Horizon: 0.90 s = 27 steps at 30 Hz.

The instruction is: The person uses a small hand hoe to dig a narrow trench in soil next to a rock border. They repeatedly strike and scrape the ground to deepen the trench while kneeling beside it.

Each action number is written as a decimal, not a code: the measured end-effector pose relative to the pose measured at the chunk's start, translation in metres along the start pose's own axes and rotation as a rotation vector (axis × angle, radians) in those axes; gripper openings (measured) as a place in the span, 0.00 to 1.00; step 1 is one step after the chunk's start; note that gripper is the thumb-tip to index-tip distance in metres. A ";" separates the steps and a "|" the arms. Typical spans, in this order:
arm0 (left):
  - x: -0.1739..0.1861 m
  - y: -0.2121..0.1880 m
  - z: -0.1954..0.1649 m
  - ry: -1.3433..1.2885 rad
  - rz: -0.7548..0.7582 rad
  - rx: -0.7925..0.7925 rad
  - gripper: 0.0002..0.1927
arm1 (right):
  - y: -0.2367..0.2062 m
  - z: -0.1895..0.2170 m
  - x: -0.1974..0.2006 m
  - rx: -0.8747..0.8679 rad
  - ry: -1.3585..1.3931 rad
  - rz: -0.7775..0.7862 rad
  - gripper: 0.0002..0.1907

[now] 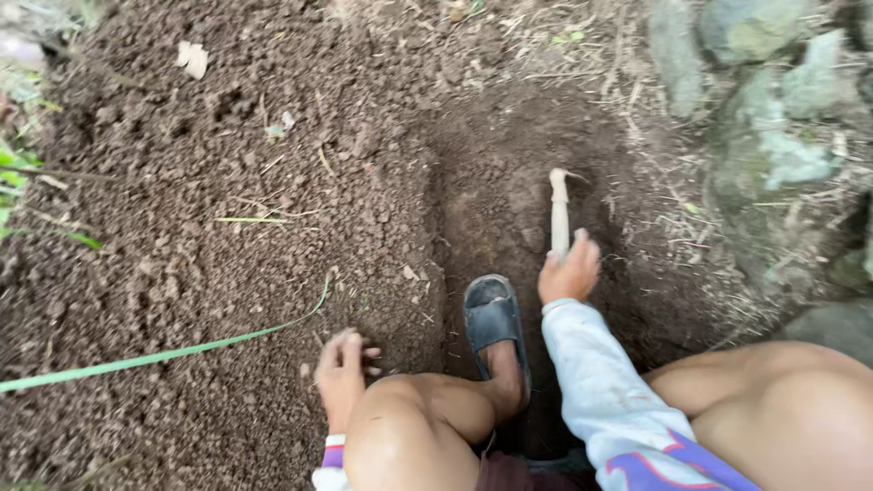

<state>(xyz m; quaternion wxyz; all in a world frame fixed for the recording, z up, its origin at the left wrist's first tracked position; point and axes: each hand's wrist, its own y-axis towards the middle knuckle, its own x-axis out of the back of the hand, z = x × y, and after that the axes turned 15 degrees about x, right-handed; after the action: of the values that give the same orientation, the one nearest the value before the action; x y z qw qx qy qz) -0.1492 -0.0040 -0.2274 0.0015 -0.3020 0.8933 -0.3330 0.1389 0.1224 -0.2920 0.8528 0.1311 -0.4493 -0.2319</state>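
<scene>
Right hand [569,271] grips a pale wooden tool handle [559,214] planted upright in a dug trench of dark soil [496,182].
Fingers wrap it; the left hand [341,373], fingers loosely curled, rests on loose earth [227,273] beside the knee.

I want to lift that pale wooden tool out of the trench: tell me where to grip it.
Grip the wooden handle low on its shaft, coming from the near side, where the right hand already wraps it. It points away, its far end in the dug soil, so only the near shaft is free.
</scene>
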 end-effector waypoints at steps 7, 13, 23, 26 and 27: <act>-0.006 0.014 -0.005 -0.092 0.038 0.311 0.13 | 0.028 0.008 -0.042 0.344 0.010 0.661 0.18; -0.006 0.016 -0.029 -0.076 0.018 0.335 0.18 | 0.062 0.021 -0.067 0.617 -0.610 0.864 0.22; -0.009 0.027 -0.031 0.007 -0.016 0.449 0.22 | 0.064 0.009 -0.040 0.787 -0.485 1.182 0.28; -0.008 0.036 -0.025 -0.020 -0.004 0.435 0.21 | 0.051 0.006 -0.029 0.380 -0.325 1.297 0.28; -0.009 0.038 -0.019 -0.043 0.007 0.434 0.21 | 0.049 0.008 -0.024 0.265 -0.225 1.247 0.27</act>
<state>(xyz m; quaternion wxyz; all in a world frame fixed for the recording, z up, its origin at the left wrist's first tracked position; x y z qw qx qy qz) -0.1664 0.0346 -0.2366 0.0868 -0.2985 0.8014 -0.5111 0.1344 0.1765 -0.2835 0.7517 -0.0756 -0.5525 0.3521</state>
